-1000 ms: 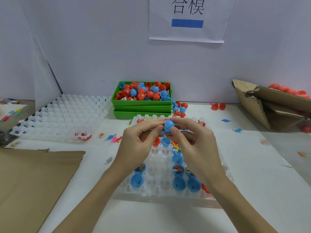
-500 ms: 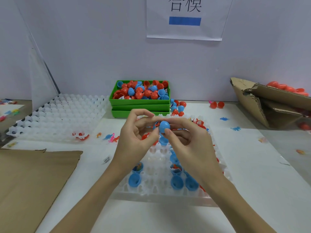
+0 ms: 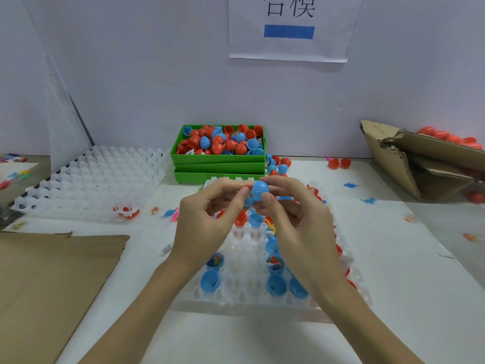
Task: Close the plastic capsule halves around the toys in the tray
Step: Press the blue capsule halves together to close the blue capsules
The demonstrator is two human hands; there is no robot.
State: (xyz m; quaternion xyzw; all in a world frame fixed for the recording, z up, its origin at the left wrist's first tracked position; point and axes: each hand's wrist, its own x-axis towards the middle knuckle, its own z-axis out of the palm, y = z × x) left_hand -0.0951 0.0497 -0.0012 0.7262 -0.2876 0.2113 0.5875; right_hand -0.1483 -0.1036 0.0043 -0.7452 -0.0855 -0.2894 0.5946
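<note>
A blue capsule (image 3: 259, 189) is held above the white cell tray (image 3: 244, 290), pinched from both sides. My left hand (image 3: 207, 224) grips its left side with thumb and forefinger. My right hand (image 3: 296, 224) holds its right side, thumb under it. In the tray sit several open blue capsule halves (image 3: 210, 281), some with small toys inside, and red halves (image 3: 240, 219) further back. Much of the tray's middle is hidden behind my hands.
A green box (image 3: 219, 160) full of red and blue capsule halves stands behind the tray. An empty white cell tray (image 3: 86, 179) lies at the left, flat cardboard (image 3: 52, 279) at the near left, a torn cardboard box (image 3: 425, 164) with red capsules at the right. Small toys lie scattered on the table.
Both hands stay together on the blue capsule above the tray; they have shifted slightly left and my fingers have readjusted around it.
</note>
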